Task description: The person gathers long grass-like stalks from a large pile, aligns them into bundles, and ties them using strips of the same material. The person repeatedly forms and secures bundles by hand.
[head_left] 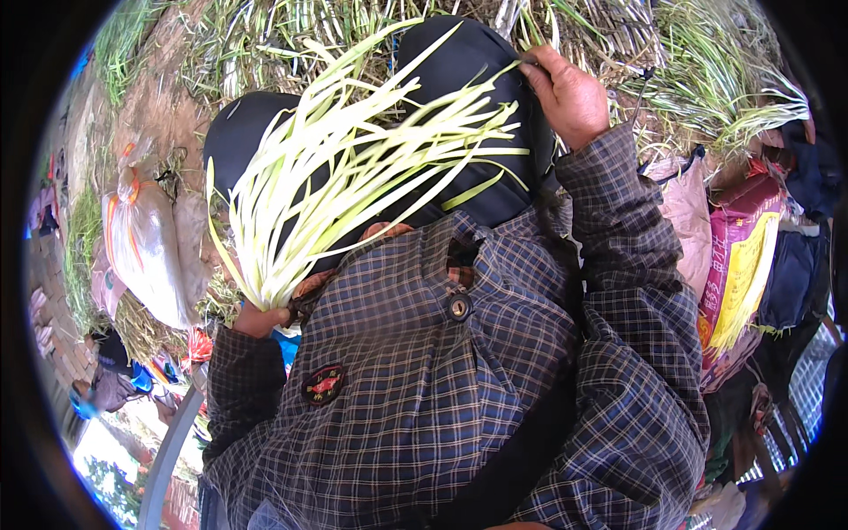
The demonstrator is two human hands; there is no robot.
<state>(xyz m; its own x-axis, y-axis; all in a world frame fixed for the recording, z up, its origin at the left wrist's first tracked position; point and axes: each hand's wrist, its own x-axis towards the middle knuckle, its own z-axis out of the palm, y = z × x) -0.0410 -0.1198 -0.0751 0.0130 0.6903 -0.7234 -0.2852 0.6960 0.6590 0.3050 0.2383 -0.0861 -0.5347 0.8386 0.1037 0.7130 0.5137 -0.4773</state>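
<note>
My left hand [263, 318] grips the base of a bunch of long, flat pale yellow-green leaves [314, 177], which fans out over my dark-clad knees [246, 119] toward the upper right. My right hand [565, 93], raised beside the right knee, pinches a thin leaf tip between thumb and fingers, at the edge of the fanned leaves. The sleeves and front of my checked garment [415, 344] fill the lower middle.
Cut stalks and leaves [707, 75] litter the dirt ground [141, 62]. A tied white plastic sack [150, 238] lies at my left. At my right are a pink sack [680, 212] and a purple-and-yellow sack [733, 247] with pale leaves on it.
</note>
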